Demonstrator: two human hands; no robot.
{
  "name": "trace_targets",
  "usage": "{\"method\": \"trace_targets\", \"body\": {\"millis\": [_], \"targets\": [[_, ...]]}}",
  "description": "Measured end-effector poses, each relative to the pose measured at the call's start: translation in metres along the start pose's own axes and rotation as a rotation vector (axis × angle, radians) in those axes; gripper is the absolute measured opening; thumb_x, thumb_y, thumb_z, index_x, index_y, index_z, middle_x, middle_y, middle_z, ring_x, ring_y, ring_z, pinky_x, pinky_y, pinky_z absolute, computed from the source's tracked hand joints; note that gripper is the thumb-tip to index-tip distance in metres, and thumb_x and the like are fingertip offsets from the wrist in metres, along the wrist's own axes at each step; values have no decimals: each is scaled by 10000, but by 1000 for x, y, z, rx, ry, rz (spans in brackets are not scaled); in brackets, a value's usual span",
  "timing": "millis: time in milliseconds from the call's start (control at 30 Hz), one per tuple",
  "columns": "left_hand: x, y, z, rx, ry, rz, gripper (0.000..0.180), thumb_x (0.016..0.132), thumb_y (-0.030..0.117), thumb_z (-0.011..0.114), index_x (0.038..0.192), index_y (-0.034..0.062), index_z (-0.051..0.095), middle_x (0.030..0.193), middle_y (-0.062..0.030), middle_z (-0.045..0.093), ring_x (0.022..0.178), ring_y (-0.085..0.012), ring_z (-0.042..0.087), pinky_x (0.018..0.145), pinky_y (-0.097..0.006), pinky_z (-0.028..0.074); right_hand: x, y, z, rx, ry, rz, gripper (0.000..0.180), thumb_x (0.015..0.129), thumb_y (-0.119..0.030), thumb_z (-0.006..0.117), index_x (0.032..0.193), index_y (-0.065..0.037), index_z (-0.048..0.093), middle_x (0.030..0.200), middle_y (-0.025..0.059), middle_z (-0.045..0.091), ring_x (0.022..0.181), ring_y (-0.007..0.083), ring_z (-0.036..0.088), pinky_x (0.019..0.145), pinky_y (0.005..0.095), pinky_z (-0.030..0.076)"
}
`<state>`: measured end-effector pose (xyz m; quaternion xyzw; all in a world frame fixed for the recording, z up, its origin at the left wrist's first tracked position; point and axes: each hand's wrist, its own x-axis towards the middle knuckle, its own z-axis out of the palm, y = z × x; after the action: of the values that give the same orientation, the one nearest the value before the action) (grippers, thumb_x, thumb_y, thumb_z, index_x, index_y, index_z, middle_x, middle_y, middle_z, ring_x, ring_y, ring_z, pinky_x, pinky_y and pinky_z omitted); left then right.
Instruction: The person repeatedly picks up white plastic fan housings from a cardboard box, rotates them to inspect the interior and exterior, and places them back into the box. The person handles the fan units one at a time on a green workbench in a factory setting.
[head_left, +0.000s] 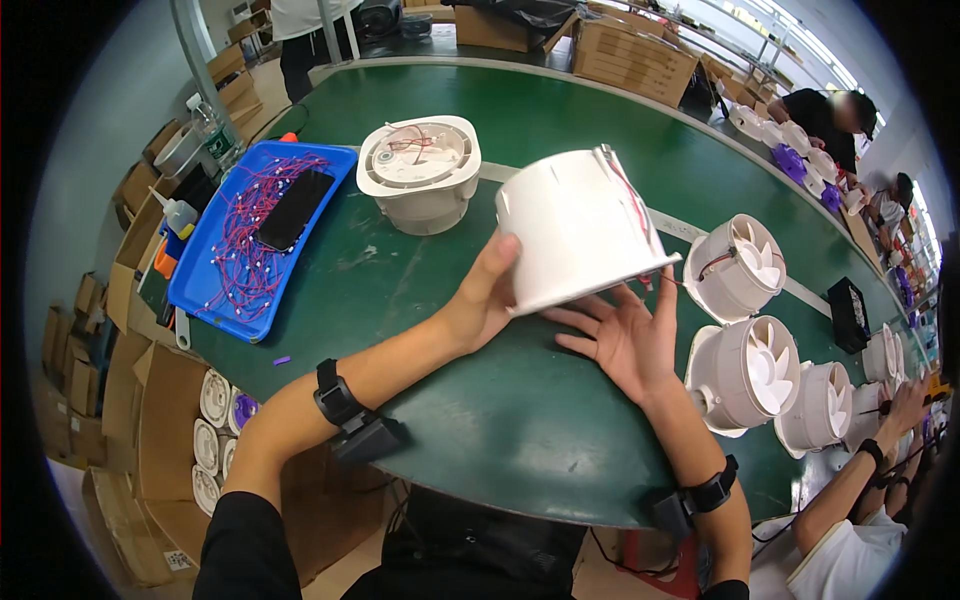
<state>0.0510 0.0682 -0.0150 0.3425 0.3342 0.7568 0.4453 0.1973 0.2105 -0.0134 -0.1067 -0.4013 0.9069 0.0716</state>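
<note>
Tilted over the green table is a white round fan housing (580,225) with a wide flange along its lower edge. Red wires (635,205) run down its right side. My left hand (485,295) is closed on the housing's left side, thumb on the outer wall, its other fingers hidden. Under the flange is my right hand (628,345), palm up and fingers spread; its fingertips are close to the lower rim and the wire end, and whether they touch cannot be made out. A second white housing (420,175) stands beyond, flange up with thin red wires on top.
At left lies a blue tray (258,325) with many red wires and a black phone (295,210). Several white fan units (745,370) with blades showing stand at right, beside a black box (848,315). A carton (165,430) of white parts sits below left. A co-worker's hand (905,405) reaches in at right.
</note>
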Motion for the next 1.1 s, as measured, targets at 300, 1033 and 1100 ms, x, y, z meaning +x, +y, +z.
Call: {"method": "trace_targets", "body": {"millis": [300,1033,1100], "targets": [[7,-3,7,128,217,189,816,898,467,586,1458,56,156,1363,-179,413,1281,-274,434,1075,-436,347,-4,7,2,-594,161,-578,955,844,-633,551,1499,-105,99,1468,199,268,1313,321,388,1048,489,364],[6,9,9,426,50,235,800,874,232,563,1521,75,121,1440,-201,343,1152,-227,487,931,-340,442,-5,2,-3,241,31,-266,1097,770,-853,314,1494,-40,176,1473,234,305,1330,416,366,1097,525,303],[6,9,10,458,20,266,781,870,228,578,1510,55,166,1436,-201,349,1069,-205,516,868,-316,463,-6,2,0,324,20,-227,1113,762,-860,312,1493,-34,163,1469,269,288,1318,455,366,1100,543,300]]}}
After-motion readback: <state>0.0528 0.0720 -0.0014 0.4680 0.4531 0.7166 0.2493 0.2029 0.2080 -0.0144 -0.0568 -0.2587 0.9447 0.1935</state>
